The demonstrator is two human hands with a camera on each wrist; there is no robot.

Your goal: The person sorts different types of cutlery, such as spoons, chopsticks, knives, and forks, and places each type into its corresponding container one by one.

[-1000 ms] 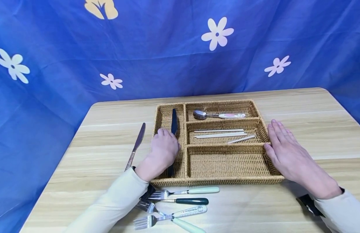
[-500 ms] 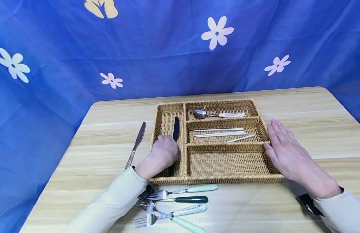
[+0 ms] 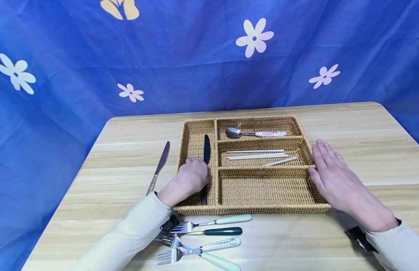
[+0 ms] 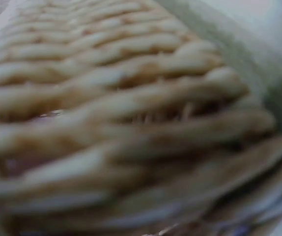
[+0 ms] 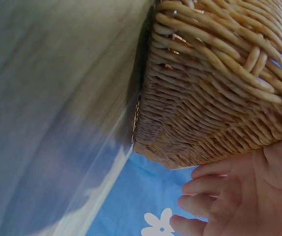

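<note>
A wicker cutlery tray [image 3: 267,209] lies on the table. Inside its left compartment my left hand [image 3: 193,175] has curled fingers around a dark table knife [image 3: 207,148], whose blade points to the far side. The grip itself is hidden beneath the hand. Close-up weave of the tray [image 4: 126,118] fills the left wrist view, with no hand visible there. My right hand [image 3: 338,180] rests flat against the tray's right outer wall, fingers straight. In the right wrist view the palm [image 5: 244,191] touches the wicker wall [image 5: 214,103].
A copper-coloured knife [image 3: 161,160] lies left of the tray. Several forks, one with a mint handle [image 3: 233,219] and one with a printed white handle [image 3: 221,244], lie in front. A spoon [image 3: 268,134] and several white chopsticks [image 3: 256,156] occupy right-hand compartments.
The dark knife has slid toward the near side and slightly right within its compartment, with my left hand shifting a little nearer. The right hand has stayed against the tray.
</note>
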